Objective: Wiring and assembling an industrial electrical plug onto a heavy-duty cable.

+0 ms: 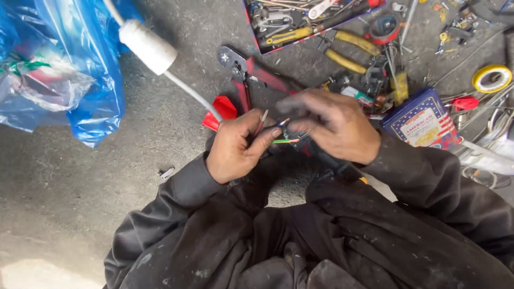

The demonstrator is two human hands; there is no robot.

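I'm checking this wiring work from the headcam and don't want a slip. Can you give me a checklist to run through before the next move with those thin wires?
1. Left hand grips the white cable: ok, fingers closed around its end.
2. Thin wires fanned apart: ok, green, blue and reddish ones spread separately.
3. Right hand on the wires: ok, fingertips pinch near them.
4. Bare wire tips clean: cannot tell, too small.
5. Red-handled crimping pliers within reach: ok, lying on the floor just beyond the hands.
6. Yellow tape roll nearby: ok, at right.
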